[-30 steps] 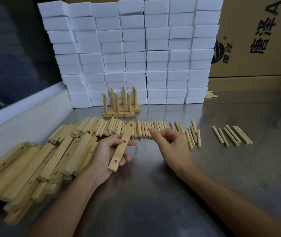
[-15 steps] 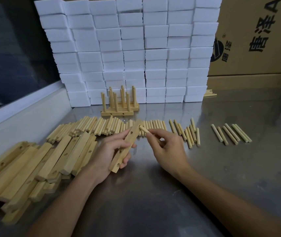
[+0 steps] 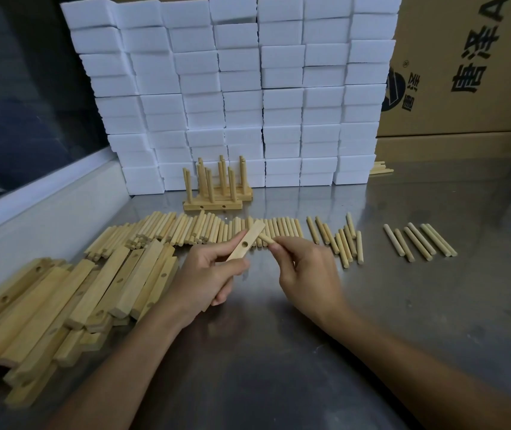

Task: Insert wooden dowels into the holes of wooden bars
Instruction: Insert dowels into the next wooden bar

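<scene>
My left hand (image 3: 207,274) grips a pale wooden bar (image 3: 247,239) that slants up to the right, with one round hole showing near its middle. My right hand (image 3: 307,268) pinches a short wooden dowel (image 3: 265,238) whose tip touches the bar's right edge, just above the hole. A long row of loose dowels (image 3: 186,231) lies on the steel table behind both hands. A heap of bars with holes (image 3: 71,293) lies at the left. Finished bars with upright dowels (image 3: 217,193) stand further back.
A wall of stacked white foam blocks (image 3: 232,88) rises at the back, with brown cardboard boxes (image 3: 471,72) at the right. A small group of dowels (image 3: 418,242) lies apart at the right. A white ledge (image 3: 30,212) runs along the table's left side.
My right hand picked a dowel from the row and brought it to the bar. My left hand tilted the bar and slid lower along it, so the hole now shows.
</scene>
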A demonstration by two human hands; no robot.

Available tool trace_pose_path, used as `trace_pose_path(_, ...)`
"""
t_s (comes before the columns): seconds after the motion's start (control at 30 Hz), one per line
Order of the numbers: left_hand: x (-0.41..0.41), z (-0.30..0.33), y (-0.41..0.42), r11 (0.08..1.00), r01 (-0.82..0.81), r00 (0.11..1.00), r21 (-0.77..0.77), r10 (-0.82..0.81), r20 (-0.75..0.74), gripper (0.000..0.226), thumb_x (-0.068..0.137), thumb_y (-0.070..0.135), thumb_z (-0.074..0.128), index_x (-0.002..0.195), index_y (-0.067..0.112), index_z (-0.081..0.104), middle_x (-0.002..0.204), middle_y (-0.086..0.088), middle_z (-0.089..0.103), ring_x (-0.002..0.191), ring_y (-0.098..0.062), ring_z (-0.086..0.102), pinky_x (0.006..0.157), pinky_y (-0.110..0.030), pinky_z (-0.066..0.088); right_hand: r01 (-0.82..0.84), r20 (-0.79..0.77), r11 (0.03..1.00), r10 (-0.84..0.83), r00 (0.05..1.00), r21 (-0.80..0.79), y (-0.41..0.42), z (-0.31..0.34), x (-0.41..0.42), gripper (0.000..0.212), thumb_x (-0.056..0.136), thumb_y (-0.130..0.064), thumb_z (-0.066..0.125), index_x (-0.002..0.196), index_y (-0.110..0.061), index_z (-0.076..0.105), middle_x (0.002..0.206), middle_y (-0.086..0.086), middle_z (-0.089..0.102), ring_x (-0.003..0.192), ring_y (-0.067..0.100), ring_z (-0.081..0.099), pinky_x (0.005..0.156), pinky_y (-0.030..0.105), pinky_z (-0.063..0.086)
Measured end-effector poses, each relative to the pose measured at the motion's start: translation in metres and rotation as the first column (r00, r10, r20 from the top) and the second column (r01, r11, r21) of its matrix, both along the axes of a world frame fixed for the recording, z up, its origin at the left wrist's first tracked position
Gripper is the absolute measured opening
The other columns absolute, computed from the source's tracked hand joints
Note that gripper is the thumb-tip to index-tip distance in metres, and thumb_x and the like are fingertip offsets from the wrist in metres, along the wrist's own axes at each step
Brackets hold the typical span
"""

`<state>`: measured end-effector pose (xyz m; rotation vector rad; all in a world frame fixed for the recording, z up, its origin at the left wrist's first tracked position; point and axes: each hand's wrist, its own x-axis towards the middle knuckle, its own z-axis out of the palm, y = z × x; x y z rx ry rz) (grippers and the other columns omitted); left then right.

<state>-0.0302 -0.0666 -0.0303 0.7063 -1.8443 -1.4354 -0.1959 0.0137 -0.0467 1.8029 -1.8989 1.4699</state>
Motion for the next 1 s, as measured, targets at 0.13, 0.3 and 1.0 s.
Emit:
trace_pose_path(0.13,0.000,0.001,0.002,0.998,-0.015,0.999,-0.063,0.017,0.043,0.051,0.091,0.005,0.063,0.119,0.048,0.064,0.046,0.000,0.043,0.039,-0.014,0.032,0.038,-0.026,0.028,-0.166,0.310,0.978,0.120,0.943,0.128,0.000,0.003,-0.003,0.025,0.101,-0.021,0.051,0.092,-0.012,0.072,0.058,-0.011,0.056,0.056,0.005,0.047,0.055,0.019,0.040)
trace_pose_path(0.3,-0.003,0.004,0.008,0.992,-0.001,0.996,-0.126,0.012,0.085,0.055,0.092,0.004,0.061,0.119,0.051,0.058,0.046,0.010,0.046,0.041,-0.011,0.031,0.040,-0.026,0.026,-0.355,0.621,0.916,0.171,0.765,0.185,0.003,0.006,-0.012,0.033,0.104,-0.021,0.045,0.082,-0.013,0.069,0.054,-0.012,0.040,0.049,0.003,0.033,0.051,0.018,0.032)
trace_pose_path(1.0,-0.008,0.000,0.016,0.964,-0.039,0.978,-0.264,0.091,0.188,0.048,0.094,0.011,0.060,0.139,0.026,0.054,0.097,0.034,0.037,0.084,0.005,0.023,0.083,-0.050,0.050,-0.179,0.331,0.957,0.096,0.939,0.229,-0.002,-0.001,-0.013,0.045,0.104,-0.036,0.041,0.069,-0.015,0.060,0.043,-0.011,0.041,0.044,0.005,0.038,0.048,0.017,0.033)
